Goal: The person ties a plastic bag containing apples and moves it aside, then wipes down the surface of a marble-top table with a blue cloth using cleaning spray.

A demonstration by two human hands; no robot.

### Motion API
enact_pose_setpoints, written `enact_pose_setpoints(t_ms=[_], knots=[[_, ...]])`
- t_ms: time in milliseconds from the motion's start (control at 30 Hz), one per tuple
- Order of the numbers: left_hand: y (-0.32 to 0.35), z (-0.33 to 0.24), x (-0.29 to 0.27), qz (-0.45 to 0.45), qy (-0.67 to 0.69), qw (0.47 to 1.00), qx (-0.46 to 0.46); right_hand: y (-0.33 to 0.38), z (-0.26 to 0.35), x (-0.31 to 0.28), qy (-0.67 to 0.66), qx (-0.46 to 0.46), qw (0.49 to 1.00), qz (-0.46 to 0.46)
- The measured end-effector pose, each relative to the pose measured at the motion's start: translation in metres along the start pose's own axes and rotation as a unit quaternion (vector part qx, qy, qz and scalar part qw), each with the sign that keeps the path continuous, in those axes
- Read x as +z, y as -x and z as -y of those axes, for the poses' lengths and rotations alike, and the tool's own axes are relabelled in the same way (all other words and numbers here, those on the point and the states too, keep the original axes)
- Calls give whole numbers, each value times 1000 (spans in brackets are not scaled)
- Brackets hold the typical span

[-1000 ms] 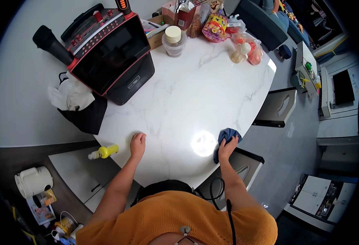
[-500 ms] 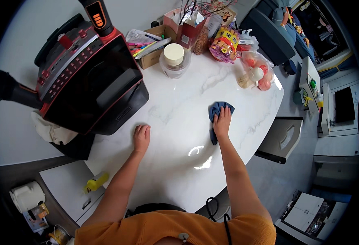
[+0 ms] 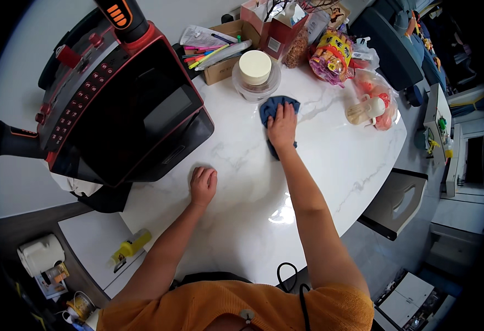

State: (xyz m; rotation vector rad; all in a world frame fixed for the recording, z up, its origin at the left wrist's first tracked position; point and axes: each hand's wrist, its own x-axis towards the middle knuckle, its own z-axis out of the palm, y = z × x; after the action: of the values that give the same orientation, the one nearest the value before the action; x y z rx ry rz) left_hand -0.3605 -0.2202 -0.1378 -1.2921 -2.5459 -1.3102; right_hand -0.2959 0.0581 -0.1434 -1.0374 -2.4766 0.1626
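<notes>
My right hand (image 3: 282, 129) presses a dark blue cloth (image 3: 270, 110) against the white marbled table (image 3: 242, 182), its fingers over the crumpled fabric. Cloth shows on both sides of the hand, and a strip trails out near the wrist. Just beyond it stands a clear round tub (image 3: 257, 92) with a cream-lidded jar (image 3: 255, 67) on top or inside; I cannot tell which. Closer to me, my left hand (image 3: 203, 186) rests on the tabletop with its fingers curled in, and nothing shows in it.
A large black and red karaoke speaker (image 3: 137, 110) takes up the left side. At the back are a cardboard box of pens (image 3: 228, 66), a snack bag (image 3: 333, 55), a bottle (image 3: 363, 110) and a bag of fruit (image 3: 384, 113). A chair (image 3: 394, 204) stands right; a yellow bottle (image 3: 130, 246) is at left.
My right hand has slid the cloth away from me and to the left, up near the clear tub. My left hand stays curled on the table. The whole view has shifted somewhat.
</notes>
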Motion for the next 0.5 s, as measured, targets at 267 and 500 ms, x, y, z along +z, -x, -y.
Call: enact_pose_setpoints(t_ms=[267,500], knots=[[2,4,-6,13,50,999,-2,47,51,-47,-89,-225,961,132],[22,7,-19,24,81,996,-32,35,50,-31,-125,-115,982,87]])
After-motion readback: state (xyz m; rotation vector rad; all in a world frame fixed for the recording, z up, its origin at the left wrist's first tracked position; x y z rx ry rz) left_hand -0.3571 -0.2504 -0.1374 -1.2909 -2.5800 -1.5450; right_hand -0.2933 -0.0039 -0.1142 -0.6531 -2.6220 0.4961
